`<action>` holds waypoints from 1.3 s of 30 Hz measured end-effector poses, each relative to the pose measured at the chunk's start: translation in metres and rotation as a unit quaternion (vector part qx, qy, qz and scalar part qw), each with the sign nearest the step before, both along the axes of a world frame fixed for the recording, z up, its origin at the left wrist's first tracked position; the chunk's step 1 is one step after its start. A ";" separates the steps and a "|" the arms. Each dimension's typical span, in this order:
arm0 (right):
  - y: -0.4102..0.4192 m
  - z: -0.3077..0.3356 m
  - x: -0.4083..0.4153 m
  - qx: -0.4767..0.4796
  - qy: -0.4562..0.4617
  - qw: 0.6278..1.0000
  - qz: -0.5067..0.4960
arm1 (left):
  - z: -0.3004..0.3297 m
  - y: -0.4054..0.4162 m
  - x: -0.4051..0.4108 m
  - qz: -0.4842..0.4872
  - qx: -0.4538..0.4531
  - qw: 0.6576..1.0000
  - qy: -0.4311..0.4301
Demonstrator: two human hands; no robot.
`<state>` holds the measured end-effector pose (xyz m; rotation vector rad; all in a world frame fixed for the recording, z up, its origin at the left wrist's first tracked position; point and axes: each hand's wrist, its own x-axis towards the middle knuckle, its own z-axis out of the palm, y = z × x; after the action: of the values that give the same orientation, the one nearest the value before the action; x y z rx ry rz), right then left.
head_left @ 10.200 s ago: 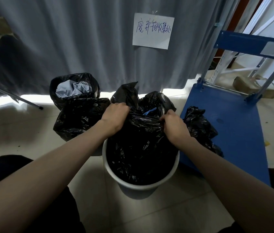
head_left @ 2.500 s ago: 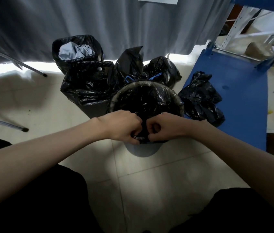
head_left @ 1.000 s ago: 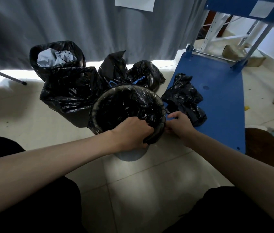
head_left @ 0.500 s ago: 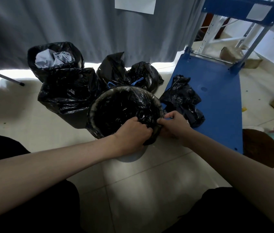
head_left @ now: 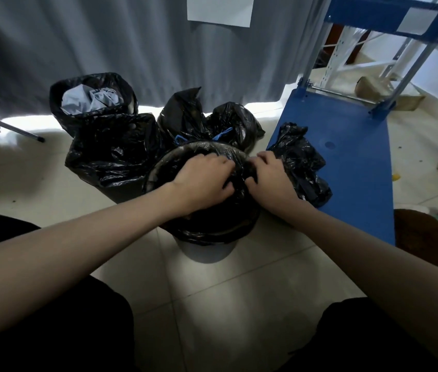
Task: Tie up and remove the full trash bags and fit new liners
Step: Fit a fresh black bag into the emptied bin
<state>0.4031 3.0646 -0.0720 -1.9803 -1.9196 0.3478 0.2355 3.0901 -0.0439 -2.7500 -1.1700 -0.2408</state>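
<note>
You pinch the liner (head_left: 212, 226) with your left hand (head_left: 204, 181) and right hand (head_left: 269, 178) together (fingers curled into the plastic), seating it over the bin (head_left: 207, 251) rim.

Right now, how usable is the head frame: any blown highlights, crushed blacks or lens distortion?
Head view: the floor strip under the curtain is blown out; the black liner loses most fold detail between the left hand and right hand; wide-angle bending curves the blue cart rails; corners darken; overall slightly soft.
</note>
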 end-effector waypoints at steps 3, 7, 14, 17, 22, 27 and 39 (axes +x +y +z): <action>0.010 0.002 -0.013 -0.030 -0.098 0.993 0.058 | -0.004 0.030 -0.015 0.048 -0.008 0.997 0.053; 0.020 -0.007 -0.018 -0.098 -0.190 0.973 0.093 | -0.024 0.053 -0.031 0.097 -0.046 0.983 0.148; 0.022 -0.014 -0.006 -0.067 -0.156 0.984 0.055 | -0.036 0.062 -0.046 0.180 -0.056 0.975 0.116; 0.020 -0.017 -0.003 -0.063 -0.137 0.987 0.060 | -0.036 0.068 -0.053 0.198 -0.086 0.971 0.104; 0.022 -0.014 -0.003 -0.054 -0.098 0.991 0.070 | -0.030 0.068 -0.060 0.201 -0.114 0.968 0.099; 0.016 -0.015 -0.016 -0.053 -0.103 0.990 0.080 | -0.028 0.048 -0.067 0.231 -0.075 0.957 0.161; 0.005 -0.019 -0.115 -0.057 -0.016 0.990 0.130 | -0.019 -0.019 -0.119 0.163 -0.045 0.983 0.071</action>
<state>0.2885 3.0700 -0.0914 -1.8125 -2.2292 0.5074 0.1165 3.0716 -0.0627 -2.5421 -1.5965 0.0462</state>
